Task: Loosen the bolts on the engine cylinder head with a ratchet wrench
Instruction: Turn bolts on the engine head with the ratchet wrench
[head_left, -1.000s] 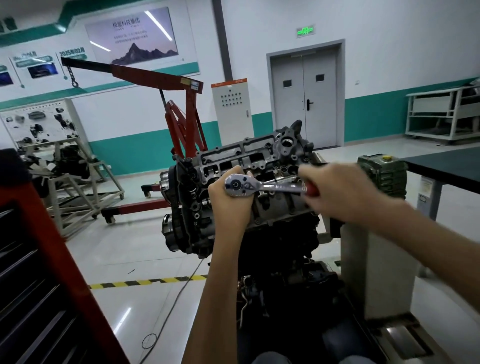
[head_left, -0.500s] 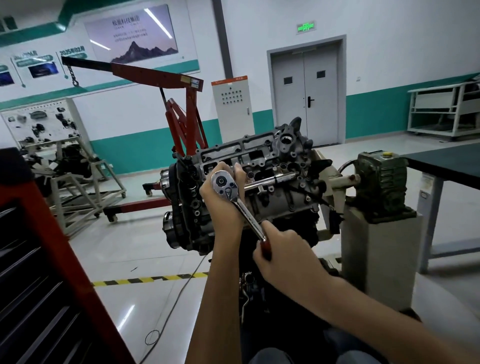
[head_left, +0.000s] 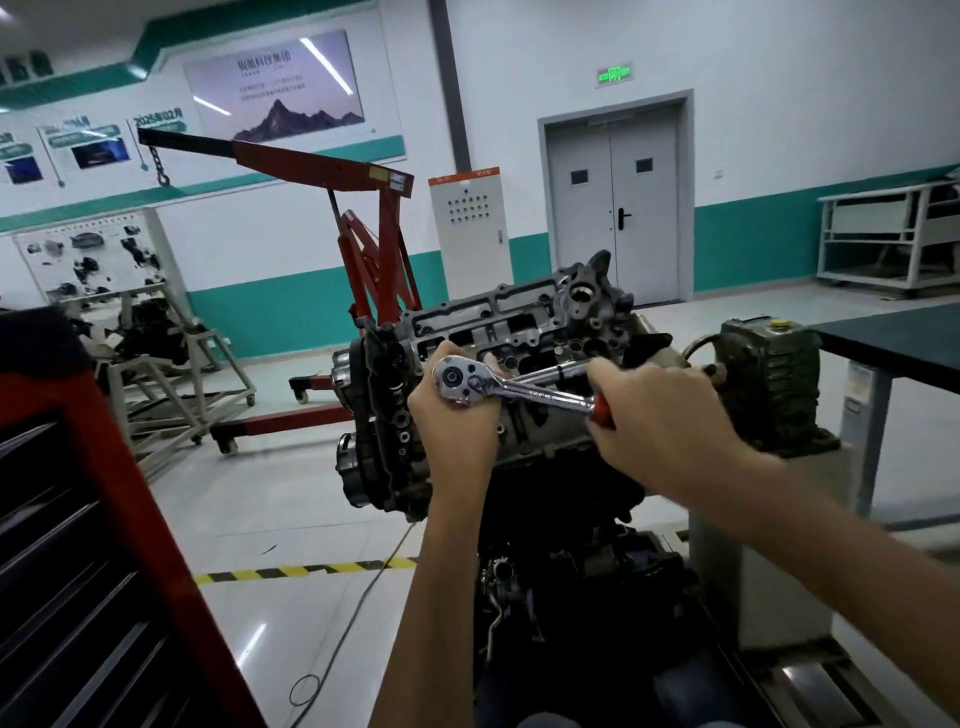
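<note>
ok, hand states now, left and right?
Left hand: holding the head of the chrome ratchet wrench with the red handle.
Right hand: holding that wrench's red handle end.

We see the glossy grey floor (head_left: 291, 519) carrying a red engine crane (head_left: 387, 234), a grey frame trolley (head_left: 171, 374) left of it, striped tape (head_left: 306, 570) and a thin cable (head_left: 365, 597) before it.

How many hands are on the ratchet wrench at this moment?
2. The left hand holds the round head of the ratchet wrench, in front of the cylinder head. The right hand grips its red handle end, further right.
</note>
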